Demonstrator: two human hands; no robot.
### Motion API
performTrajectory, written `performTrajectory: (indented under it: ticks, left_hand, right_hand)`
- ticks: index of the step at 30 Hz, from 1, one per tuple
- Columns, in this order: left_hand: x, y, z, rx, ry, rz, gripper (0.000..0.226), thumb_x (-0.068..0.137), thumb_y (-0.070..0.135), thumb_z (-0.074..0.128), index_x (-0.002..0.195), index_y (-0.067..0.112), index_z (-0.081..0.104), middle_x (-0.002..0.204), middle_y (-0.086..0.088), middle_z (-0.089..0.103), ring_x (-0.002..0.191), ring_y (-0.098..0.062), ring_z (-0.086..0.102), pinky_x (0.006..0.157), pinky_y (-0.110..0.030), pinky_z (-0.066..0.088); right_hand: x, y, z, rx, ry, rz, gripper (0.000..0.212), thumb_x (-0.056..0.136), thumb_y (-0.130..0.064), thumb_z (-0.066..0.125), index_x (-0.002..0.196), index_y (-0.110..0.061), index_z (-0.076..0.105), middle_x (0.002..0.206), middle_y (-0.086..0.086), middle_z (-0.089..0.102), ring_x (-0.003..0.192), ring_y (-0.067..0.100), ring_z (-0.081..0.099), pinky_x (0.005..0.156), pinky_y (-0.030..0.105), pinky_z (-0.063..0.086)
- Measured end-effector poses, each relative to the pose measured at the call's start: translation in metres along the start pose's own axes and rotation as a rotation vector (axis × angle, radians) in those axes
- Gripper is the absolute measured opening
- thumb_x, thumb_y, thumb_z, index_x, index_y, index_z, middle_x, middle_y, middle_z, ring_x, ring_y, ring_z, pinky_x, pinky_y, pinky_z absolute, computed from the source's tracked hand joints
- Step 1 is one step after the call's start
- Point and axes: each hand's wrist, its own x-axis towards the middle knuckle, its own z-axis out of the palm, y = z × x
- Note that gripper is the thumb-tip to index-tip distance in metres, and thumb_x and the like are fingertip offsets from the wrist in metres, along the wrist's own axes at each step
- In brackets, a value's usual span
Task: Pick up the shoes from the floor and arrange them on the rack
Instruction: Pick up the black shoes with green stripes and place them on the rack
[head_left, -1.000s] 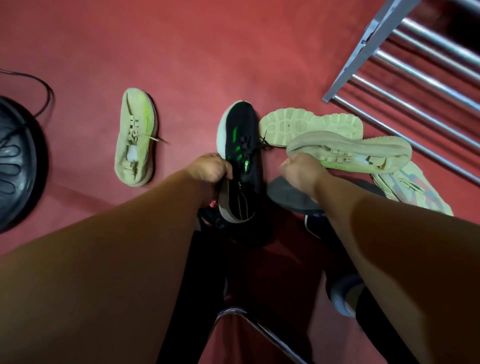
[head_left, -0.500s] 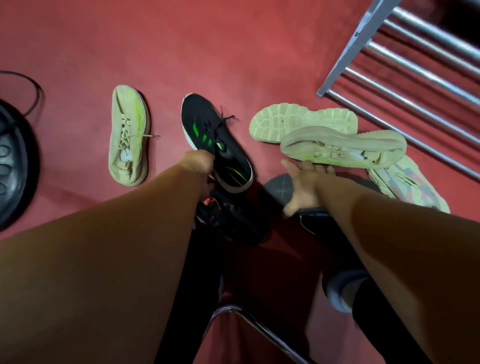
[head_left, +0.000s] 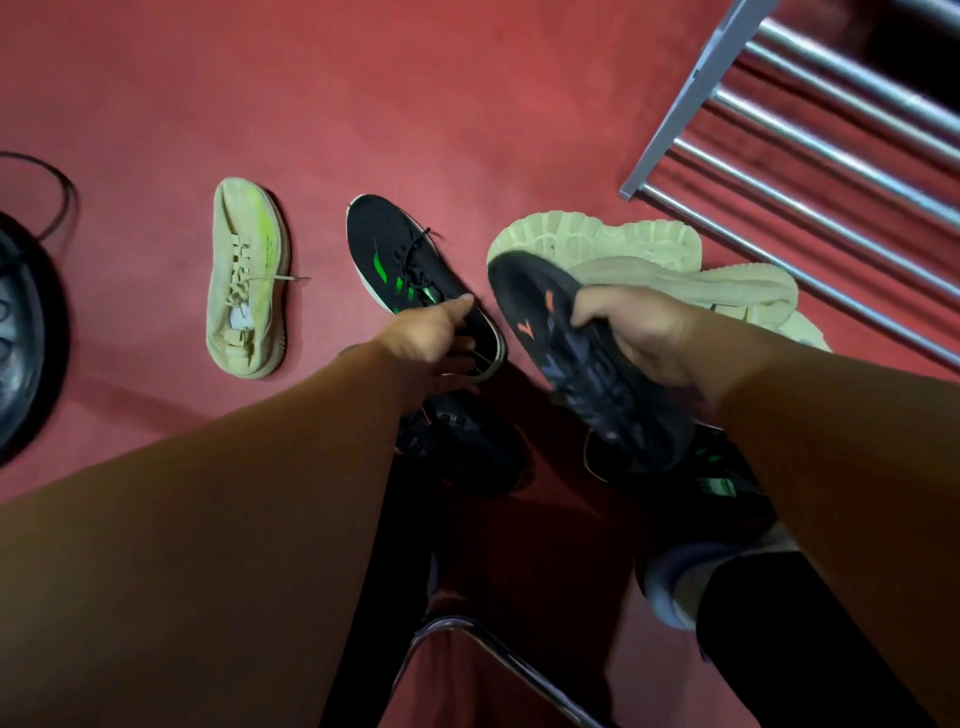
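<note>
My left hand (head_left: 431, 338) grips the heel end of a black shoe with green stripes (head_left: 400, 260), which lies on the red floor. My right hand (head_left: 639, 332) is closed on a dark shoe with orange marks (head_left: 571, 353) and holds it tilted above the floor. Under my left hand lies another dark shoe (head_left: 457, 452). A second black and green shoe (head_left: 717, 483) shows beneath my right forearm. One beige shoe (head_left: 247, 275) lies alone at the left. Two more beige shoes (head_left: 597, 239) are piled behind the lifted one. The metal rack (head_left: 831, 130) stands at the upper right.
A black round object (head_left: 21, 338) with a cable (head_left: 57, 182) sits at the left edge. A chrome tube frame (head_left: 493, 649) crosses the bottom. My foot (head_left: 670, 587) is near the lower right. Bare red floor stretches across the top left.
My left hand swung the black and green shoe leftward and set it on the floor. My right hand went from the beige shoes down to the dark shoe with orange marks and lifted it.
</note>
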Motion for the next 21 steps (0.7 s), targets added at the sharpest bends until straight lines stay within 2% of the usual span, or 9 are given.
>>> performTrajectory:
  ticks: [2, 4, 6, 8, 11, 15, 16, 19, 21]
  left_hand:
    - [-0.005, 0.002, 0.002, -0.037, -0.121, -0.007, 0.055, 0.091, 0.061, 0.058, 0.117, 0.013, 0.061, 0.112, -0.011, 0.066, 0.094, -0.027, 0.061, 0.095, -0.043, 0.052]
    - [-0.01, 0.005, 0.006, -0.066, -0.253, -0.012, 0.055, 0.087, 0.066, 0.059, 0.109, 0.016, 0.065, 0.106, -0.01, 0.068, 0.096, -0.028, 0.061, 0.101, -0.045, 0.049]
    - [-0.014, 0.004, 0.008, -0.083, -0.327, -0.023, 0.051, 0.088, 0.06, 0.063, 0.107, 0.014, 0.071, 0.106, -0.012, 0.07, 0.099, -0.031, 0.062, 0.094, -0.043, 0.053]
    - [-0.016, 0.001, 0.009, -0.068, -0.369, -0.062, 0.049, 0.088, 0.05, 0.068, 0.118, 0.012, 0.071, 0.115, -0.013, 0.072, 0.105, -0.033, 0.066, 0.09, -0.041, 0.056]
    - [-0.017, -0.005, 0.008, 0.011, -0.411, -0.082, 0.031, 0.089, 0.031, 0.07, 0.115, 0.015, 0.072, 0.117, -0.009, 0.073, 0.107, -0.029, 0.069, 0.095, -0.041, 0.055]
    - [-0.012, -0.007, 0.004, -0.007, -0.354, -0.037, 0.032, 0.088, 0.013, 0.066, 0.119, 0.009, 0.07, 0.115, -0.013, 0.074, 0.109, -0.033, 0.069, 0.095, -0.043, 0.055]
    - [-0.012, -0.005, 0.003, -0.023, -0.327, -0.023, 0.029, 0.089, 0.013, 0.063, 0.116, 0.007, 0.071, 0.111, -0.014, 0.075, 0.102, -0.034, 0.071, 0.091, -0.043, 0.056]
    - [-0.01, 0.0, -0.006, -0.129, -0.196, 0.033, 0.027, 0.088, 0.011, 0.053, 0.076, 0.005, 0.076, 0.075, -0.014, 0.074, 0.061, -0.027, 0.071, 0.063, -0.034, 0.06]
    - [-0.003, 0.002, -0.018, -0.223, -0.107, 0.044, 0.025, 0.084, 0.016, 0.054, 0.084, 0.005, 0.077, 0.081, -0.015, 0.075, 0.064, -0.028, 0.071, 0.062, -0.037, 0.062]
  right_hand:
    - [-0.002, -0.007, 0.004, 0.237, -0.04, -0.018, 0.054, 0.086, -0.024, 0.044, 0.131, -0.002, 0.064, 0.123, 0.025, 0.07, 0.111, 0.044, 0.068, 0.095, 0.055, 0.056]
    - [-0.003, -0.013, 0.01, 0.32, -0.068, -0.055, 0.056, 0.09, -0.023, 0.036, 0.136, -0.004, 0.061, 0.129, 0.024, 0.067, 0.119, 0.043, 0.064, 0.096, 0.053, 0.056]
    - [-0.002, -0.016, 0.016, 0.39, -0.073, -0.068, 0.057, 0.089, -0.025, 0.037, 0.135, -0.004, 0.063, 0.129, 0.023, 0.068, 0.12, 0.042, 0.065, 0.099, 0.054, 0.055]
    - [-0.002, -0.018, 0.021, 0.447, -0.051, -0.072, 0.055, 0.09, -0.025, 0.037, 0.13, -0.002, 0.067, 0.124, 0.02, 0.071, 0.113, 0.038, 0.069, 0.095, 0.051, 0.057]
    - [-0.001, -0.02, 0.024, 0.502, -0.01, -0.089, 0.053, 0.095, -0.028, 0.037, 0.128, -0.001, 0.068, 0.122, 0.018, 0.072, 0.112, 0.036, 0.07, 0.097, 0.05, 0.056]
    - [0.008, -0.017, 0.03, 0.443, 0.083, -0.07, 0.048, 0.1, -0.038, 0.043, 0.131, -0.011, 0.067, 0.124, 0.01, 0.074, 0.117, 0.033, 0.068, 0.103, 0.05, 0.053]
    - [0.011, -0.017, 0.032, 0.406, 0.105, -0.059, 0.047, 0.1, -0.039, 0.044, 0.131, -0.014, 0.067, 0.123, 0.009, 0.074, 0.117, 0.033, 0.069, 0.102, 0.048, 0.053]
    - [0.016, -0.013, 0.038, 0.263, 0.137, 0.009, 0.041, 0.101, -0.039, 0.045, 0.121, -0.012, 0.068, 0.116, 0.012, 0.075, 0.103, 0.032, 0.073, 0.093, 0.042, 0.057]
    - [0.019, -0.004, 0.043, 0.1, 0.112, 0.088, 0.03, 0.101, -0.032, 0.047, 0.107, -0.009, 0.066, 0.113, 0.015, 0.071, 0.093, 0.031, 0.071, 0.082, 0.039, 0.058]
